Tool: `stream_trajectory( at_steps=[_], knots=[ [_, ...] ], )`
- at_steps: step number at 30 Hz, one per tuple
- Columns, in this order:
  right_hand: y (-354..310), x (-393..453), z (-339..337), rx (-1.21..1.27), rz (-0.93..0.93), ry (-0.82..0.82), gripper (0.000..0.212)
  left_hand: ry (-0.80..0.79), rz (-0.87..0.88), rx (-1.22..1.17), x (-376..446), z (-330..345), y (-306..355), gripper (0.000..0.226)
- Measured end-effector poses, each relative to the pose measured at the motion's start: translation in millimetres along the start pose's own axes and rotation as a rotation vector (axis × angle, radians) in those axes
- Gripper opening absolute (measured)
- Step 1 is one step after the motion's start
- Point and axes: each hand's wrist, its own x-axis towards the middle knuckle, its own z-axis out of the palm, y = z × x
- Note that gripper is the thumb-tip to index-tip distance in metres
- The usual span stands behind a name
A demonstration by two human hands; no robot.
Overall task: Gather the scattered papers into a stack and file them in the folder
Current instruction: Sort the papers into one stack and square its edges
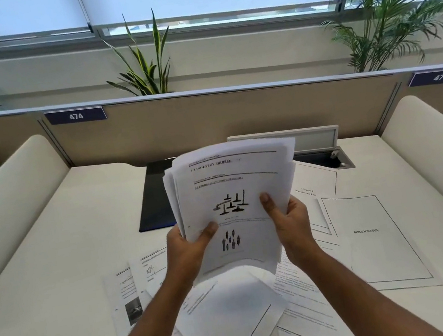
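I hold a loose stack of printed papers (230, 192) upright above the desk. My left hand (189, 246) grips its lower left edge, thumb on the front sheet. My right hand (288, 221) grips the lower right edge the same way. The sheets in the stack are uneven and fan out at the top. Several more papers (232, 327) lie scattered on the desk below my arms, and a sheet headed BIBLIOGRAPHY (379, 241) lies to the right. A dark folder (153, 202) lies flat behind the stack, partly hidden by it.
The white desk (43, 285) has curved side dividers and a beige back partition (206, 117) with labels 474 and 475. An open cable hatch (320, 151) sits at the back right. Plants stand beyond the partition.
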Motion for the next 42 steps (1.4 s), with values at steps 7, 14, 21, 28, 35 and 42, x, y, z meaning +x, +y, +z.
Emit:
stream_trajectory(
  at_steps=[7, 14, 21, 28, 35, 42],
  knots=[
    [-4, -4, -8, 0.004, -0.077, -0.12, 0.068, -0.01, 0.153, 0.023, 1, -16, 10, 0.047],
    [30, -10, 4, -0.128, -0.004, -0.116, 0.039, 0.079, 0.007, -0.004, -5, -1, -16, 0.043],
    [44, -15, 13, -0.196, 0.075, -0.136, 0.029, 0.099, -0.088, 0.03, -7, 13, -29, 0.042],
    [58, -18, 11, -0.18, 0.177, -0.04, 0.022, 0.12, -0.105, 0.095, -6, 17, -41, 0.035],
    [52, -12, -2, 0.132, 0.27, 0.128, 0.034, 0.216, -0.191, 0.106, -21, 13, -69, 0.087],
    [57, -28, 2, 0.486, 0.363, -0.012, 0.048, -0.023, -0.304, -0.417, -22, 8, -77, 0.042]
  ],
)
